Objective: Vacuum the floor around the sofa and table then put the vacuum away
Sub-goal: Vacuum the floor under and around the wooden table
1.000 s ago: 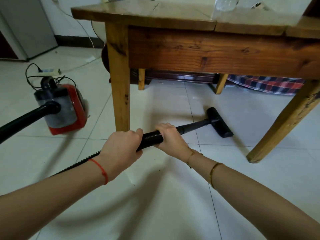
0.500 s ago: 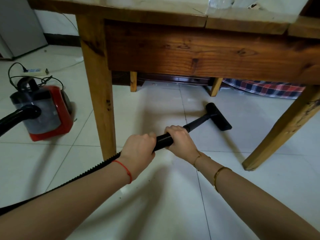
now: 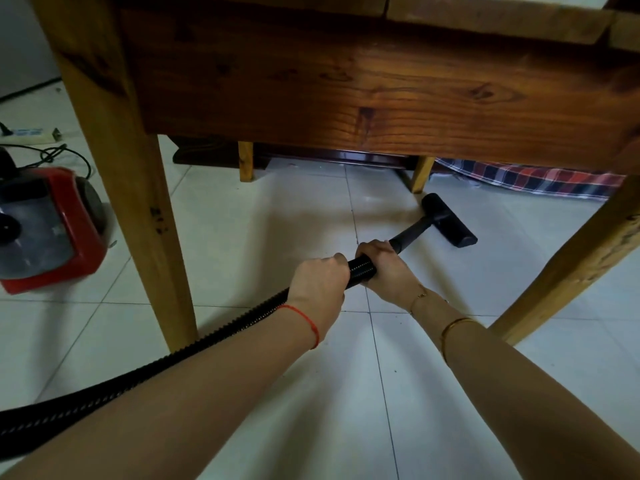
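since a second ago the view has dropped lower and closer under the table (image 3: 363, 91), and the floor head (image 3: 446, 220) has been pushed farther in, from the middle of the tiles to just beside the far right table leg (image 3: 420, 174).

head view: both hands are closed around the black wand. the left hand (image 3: 318, 285) wraps the ribbed hose (image 3: 173, 358) end on the near side, and the right hand (image 3: 384, 268) grips just ahead of it where the smooth tube (image 3: 412, 233) begins; the two are almost touching. the hose trails near and left, passing the near left leg (image 3: 138, 220). the red vacuum body (image 3: 48, 233) sits on the floor (image 3: 346, 393) at far left, beside a power strip (image 3: 27, 133). a plaid cloth (image 3: 536, 178), likely on the sofa, hangs at far right beyond the table.

the step in hand looks like sweeping beneath the table. next, the head probably needs drawing back toward the near side or steering right, keeping the hose off that near leg.
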`<action>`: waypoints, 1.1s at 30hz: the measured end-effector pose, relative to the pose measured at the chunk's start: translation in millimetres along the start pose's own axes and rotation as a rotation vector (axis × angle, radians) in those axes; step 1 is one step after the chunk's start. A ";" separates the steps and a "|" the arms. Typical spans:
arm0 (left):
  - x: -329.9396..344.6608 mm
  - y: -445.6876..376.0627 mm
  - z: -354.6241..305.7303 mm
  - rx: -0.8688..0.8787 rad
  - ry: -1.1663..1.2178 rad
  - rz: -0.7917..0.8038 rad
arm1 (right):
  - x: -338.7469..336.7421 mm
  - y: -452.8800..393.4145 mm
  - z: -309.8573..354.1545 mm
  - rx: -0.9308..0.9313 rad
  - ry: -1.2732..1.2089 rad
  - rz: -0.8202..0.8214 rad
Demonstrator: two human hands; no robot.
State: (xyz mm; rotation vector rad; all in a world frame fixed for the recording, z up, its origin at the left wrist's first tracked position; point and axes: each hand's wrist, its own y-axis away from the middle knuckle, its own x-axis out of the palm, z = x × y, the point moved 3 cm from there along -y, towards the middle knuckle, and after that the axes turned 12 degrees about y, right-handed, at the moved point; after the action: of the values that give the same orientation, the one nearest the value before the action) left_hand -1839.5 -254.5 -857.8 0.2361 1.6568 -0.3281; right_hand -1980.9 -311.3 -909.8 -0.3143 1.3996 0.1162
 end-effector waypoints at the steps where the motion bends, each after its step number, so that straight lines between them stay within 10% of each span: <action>1: -0.2 1.6 2.8 -0.005 -0.004 0.000 | 1.9 -1.8 2.7 -0.007 -0.004 -0.006; 33: -80.9 198.8 152.2 -0.212 -0.095 -0.040 | -10.9 31.3 264.6 -0.293 -0.265 -0.024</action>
State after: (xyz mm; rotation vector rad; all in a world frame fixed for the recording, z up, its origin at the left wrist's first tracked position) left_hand -1620.3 -118.4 -806.4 0.0278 1.5896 -0.1885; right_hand -1740.1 -204.9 -867.6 -0.5393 1.1146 0.3332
